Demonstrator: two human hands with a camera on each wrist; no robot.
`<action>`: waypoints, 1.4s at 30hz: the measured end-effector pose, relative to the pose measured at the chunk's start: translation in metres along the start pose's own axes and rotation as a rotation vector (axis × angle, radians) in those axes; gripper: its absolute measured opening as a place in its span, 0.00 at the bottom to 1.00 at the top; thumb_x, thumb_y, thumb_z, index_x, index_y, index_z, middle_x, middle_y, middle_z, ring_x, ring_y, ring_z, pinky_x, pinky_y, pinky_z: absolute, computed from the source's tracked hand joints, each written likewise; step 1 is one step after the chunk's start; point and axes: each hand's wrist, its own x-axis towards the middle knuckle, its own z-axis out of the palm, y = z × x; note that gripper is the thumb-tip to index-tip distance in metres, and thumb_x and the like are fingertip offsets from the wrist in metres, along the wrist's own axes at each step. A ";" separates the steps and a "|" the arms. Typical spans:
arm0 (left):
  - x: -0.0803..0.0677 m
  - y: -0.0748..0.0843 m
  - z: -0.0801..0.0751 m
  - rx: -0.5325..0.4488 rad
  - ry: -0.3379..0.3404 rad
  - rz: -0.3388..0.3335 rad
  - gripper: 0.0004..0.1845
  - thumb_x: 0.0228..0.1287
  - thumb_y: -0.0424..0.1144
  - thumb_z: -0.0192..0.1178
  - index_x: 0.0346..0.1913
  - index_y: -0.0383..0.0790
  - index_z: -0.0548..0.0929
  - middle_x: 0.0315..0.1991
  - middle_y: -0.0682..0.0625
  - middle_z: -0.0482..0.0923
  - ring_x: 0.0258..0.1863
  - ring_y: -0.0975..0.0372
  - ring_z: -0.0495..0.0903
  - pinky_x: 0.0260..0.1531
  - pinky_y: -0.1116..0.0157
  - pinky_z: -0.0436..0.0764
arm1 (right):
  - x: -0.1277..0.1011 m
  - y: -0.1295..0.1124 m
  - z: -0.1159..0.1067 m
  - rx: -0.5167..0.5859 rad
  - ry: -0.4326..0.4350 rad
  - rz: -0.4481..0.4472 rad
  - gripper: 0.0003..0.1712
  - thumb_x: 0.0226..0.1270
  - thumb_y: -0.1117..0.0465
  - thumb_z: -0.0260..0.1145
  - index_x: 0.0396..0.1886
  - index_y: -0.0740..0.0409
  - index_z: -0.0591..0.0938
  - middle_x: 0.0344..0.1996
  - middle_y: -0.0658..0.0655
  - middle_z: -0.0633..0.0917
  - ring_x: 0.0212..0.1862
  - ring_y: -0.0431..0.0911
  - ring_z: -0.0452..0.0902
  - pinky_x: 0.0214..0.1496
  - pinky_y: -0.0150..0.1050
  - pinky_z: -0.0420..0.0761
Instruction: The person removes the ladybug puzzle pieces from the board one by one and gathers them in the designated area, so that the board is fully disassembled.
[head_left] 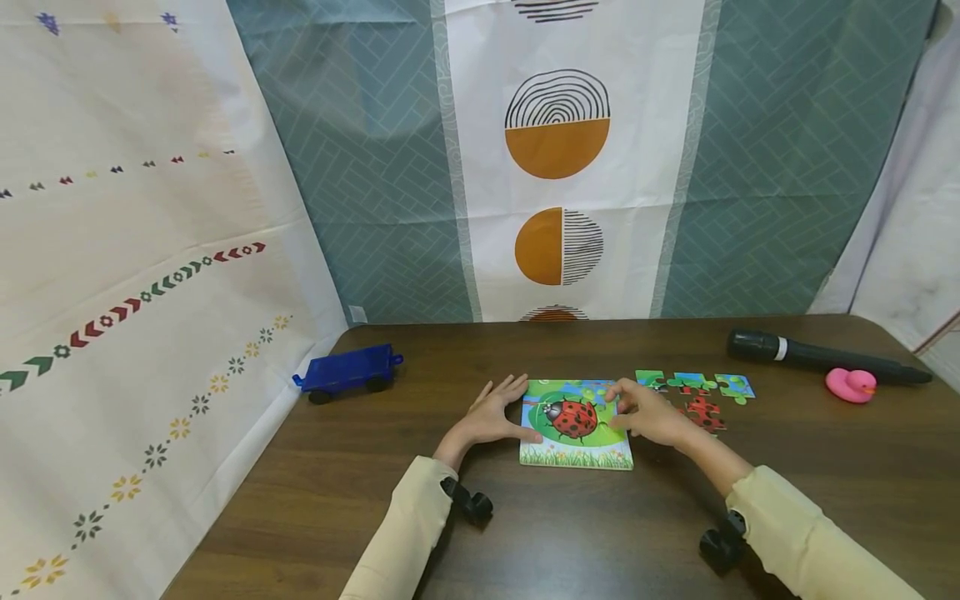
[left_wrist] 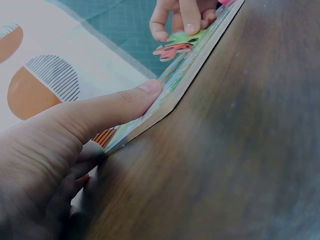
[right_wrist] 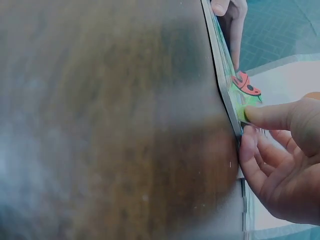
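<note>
A square ladybug puzzle board (head_left: 577, 456) lies flat on the table, with a grassy strip along its near edge. My left hand (head_left: 493, 417) rests at its left side, thumb pressing on the top and fingers stretched along the edge. At the board's right side, my right hand (head_left: 651, 417) pinches a green and red puzzle piece (left_wrist: 179, 46) between thumb and fingers. The piece (right_wrist: 247, 85) sits tilted above the board surface in both wrist views. Just right of that hand lie several loose pieces, among them a red one (head_left: 703, 410) and a blue-green one (head_left: 735, 386).
On the brown table (head_left: 570, 533), a blue toy wagon (head_left: 348, 371) stands at the back left. A black microphone-shaped object (head_left: 825, 357) and a pink rubber duck (head_left: 851, 385) are at the back right. Patterned cloth (head_left: 375, 167) hangs behind the table.
</note>
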 end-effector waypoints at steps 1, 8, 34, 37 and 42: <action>0.000 0.000 0.000 -0.001 0.000 -0.002 0.54 0.52 0.53 0.72 0.77 0.43 0.54 0.79 0.49 0.48 0.80 0.54 0.41 0.78 0.46 0.34 | 0.000 0.000 -0.001 0.005 0.000 0.001 0.17 0.67 0.66 0.64 0.51 0.68 0.71 0.32 0.57 0.76 0.30 0.45 0.70 0.32 0.39 0.74; 0.002 -0.001 -0.002 0.002 0.003 0.003 0.53 0.52 0.53 0.72 0.77 0.43 0.54 0.79 0.50 0.49 0.80 0.54 0.41 0.78 0.46 0.35 | -0.001 0.001 -0.005 0.004 -0.023 0.046 0.24 0.68 0.62 0.63 0.58 0.72 0.72 0.40 0.62 0.85 0.35 0.45 0.76 0.37 0.39 0.78; 0.000 -0.002 0.002 -0.004 -0.003 0.011 0.53 0.53 0.52 0.72 0.77 0.42 0.54 0.79 0.49 0.48 0.80 0.52 0.41 0.77 0.45 0.35 | -0.007 -0.003 0.000 0.147 -0.062 0.120 0.30 0.70 0.63 0.60 0.62 0.80 0.66 0.30 0.55 0.84 0.29 0.41 0.81 0.33 0.34 0.82; 0.001 -0.002 0.001 -0.006 0.000 0.013 0.53 0.53 0.52 0.72 0.77 0.42 0.54 0.79 0.48 0.49 0.80 0.52 0.41 0.77 0.45 0.34 | -0.007 -0.005 -0.002 0.133 -0.058 0.111 0.31 0.69 0.63 0.60 0.64 0.81 0.65 0.31 0.57 0.85 0.29 0.41 0.82 0.33 0.34 0.83; 0.001 -0.002 0.001 -0.001 -0.002 0.013 0.53 0.53 0.52 0.72 0.77 0.43 0.54 0.79 0.49 0.48 0.80 0.53 0.41 0.77 0.45 0.34 | -0.007 -0.004 -0.003 0.100 -0.064 0.097 0.29 0.70 0.63 0.60 0.62 0.80 0.67 0.30 0.57 0.86 0.28 0.42 0.82 0.32 0.35 0.82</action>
